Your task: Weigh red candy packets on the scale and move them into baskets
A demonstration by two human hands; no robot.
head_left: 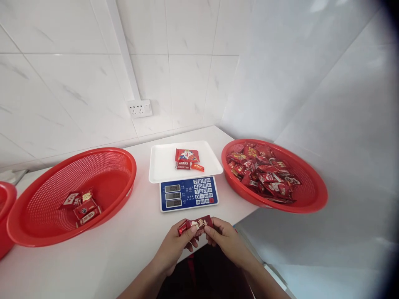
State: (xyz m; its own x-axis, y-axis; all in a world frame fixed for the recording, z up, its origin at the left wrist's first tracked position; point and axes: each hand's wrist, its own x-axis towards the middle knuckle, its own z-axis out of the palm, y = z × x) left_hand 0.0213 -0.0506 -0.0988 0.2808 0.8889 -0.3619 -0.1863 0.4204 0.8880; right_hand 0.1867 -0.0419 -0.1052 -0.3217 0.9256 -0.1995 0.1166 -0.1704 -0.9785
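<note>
In front of the scale, my left hand (179, 240) and my right hand (225, 238) pinch a dark red candy packet (201, 224) with pale lettering between them. A smaller shiny red wrapped piece (182, 228) pokes out by the left fingers. Just beyond is a digital scale (189, 194) with a blue keypad and a white tray (162, 166). On that tray lie a red packet (187, 155), a narrow dark red candy (183, 165) and a small orange-red strip (198, 167). The scale's top display appears to read 0.04.
To the right, a red plastic basket (311, 195) is heaped with red wrapped candies (268, 172) and overhangs the table edge. Another red basket (40, 207) on the left holds several packets (84, 207). Part of a third basket (4, 203) shows at far left. A wall socket (139, 108) sits behind.
</note>
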